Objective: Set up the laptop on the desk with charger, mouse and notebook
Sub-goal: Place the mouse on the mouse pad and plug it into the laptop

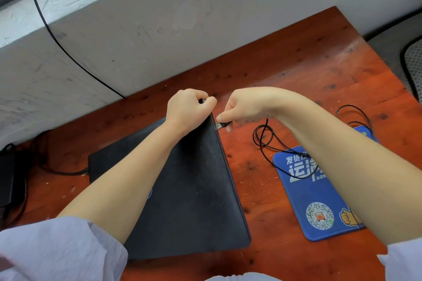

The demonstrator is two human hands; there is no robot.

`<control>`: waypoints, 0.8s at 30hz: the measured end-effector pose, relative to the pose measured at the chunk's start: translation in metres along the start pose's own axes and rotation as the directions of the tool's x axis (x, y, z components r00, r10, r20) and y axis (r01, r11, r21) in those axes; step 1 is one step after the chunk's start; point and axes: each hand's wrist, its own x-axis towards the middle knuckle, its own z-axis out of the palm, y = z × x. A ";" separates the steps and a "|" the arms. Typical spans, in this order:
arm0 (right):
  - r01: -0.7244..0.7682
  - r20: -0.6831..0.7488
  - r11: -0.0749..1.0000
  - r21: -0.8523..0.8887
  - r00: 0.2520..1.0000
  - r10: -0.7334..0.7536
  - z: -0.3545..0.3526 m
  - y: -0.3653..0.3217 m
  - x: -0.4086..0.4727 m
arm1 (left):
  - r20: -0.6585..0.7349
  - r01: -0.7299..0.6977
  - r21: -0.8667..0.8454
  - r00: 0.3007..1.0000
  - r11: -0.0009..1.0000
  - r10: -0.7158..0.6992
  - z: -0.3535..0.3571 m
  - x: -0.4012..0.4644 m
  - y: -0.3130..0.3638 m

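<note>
A closed black laptop point(191, 189) lies on the red-brown wooden desk point(296, 70). My left hand point(189, 107) grips the laptop's far right corner. My right hand point(242, 109) pinches a black USB plug point(222, 125), its metal tip right at the laptop's right edge; I cannot tell whether it is inserted. The plug's thin black cable point(267, 141) loops over the desk toward a blue mouse pad point(319, 201). The mouse is hidden behind my right forearm. A black charger brick point(9, 178) sits at the far left, with a cord point(61, 172) running to the laptop's left side.
A grey wall point(137, 41) with a black cable point(57, 41) hanging down it borders the desk's far side. Beyond the desk's right edge is a mesh chair point(413, 64). Small crumbs are scattered on the wood between laptop and pad.
</note>
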 end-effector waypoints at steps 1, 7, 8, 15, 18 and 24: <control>0.021 -0.009 0.997 0.078 1.000 -0.020 0.003 0.004 -0.001 | -0.007 0.004 -0.005 1.000 1.000 -0.004 -0.001 0.000 0.000; 0.105 -0.123 0.993 0.051 0.988 -0.098 0.009 0.007 -0.006 | -0.014 0.011 -0.029 1.000 1.000 -0.011 -0.004 0.001 -0.002; 0.103 -0.136 0.995 -0.017 0.985 -0.105 0.008 0.004 -0.006 | -0.011 0.007 -0.026 1.000 1.000 -0.008 -0.004 0.002 -0.002; 0.058 -0.090 0.984 -0.169 0.993 -0.074 0.003 -0.004 -0.006 | -0.012 0.017 -0.001 1.000 1.000 -0.017 0.000 0.001 -0.001; 0.092 -0.069 0.994 -0.051 0.993 -0.095 0.005 0.003 -0.010 | -0.001 0.020 -0.003 1.000 1.000 -0.020 0.000 0.001 0.000; 0.084 0.017 0.996 -0.011 0.996 -0.083 0.002 0.007 -0.009 | 0.024 -0.003 0.021 1.000 1.000 0.003 0.004 -0.001 0.002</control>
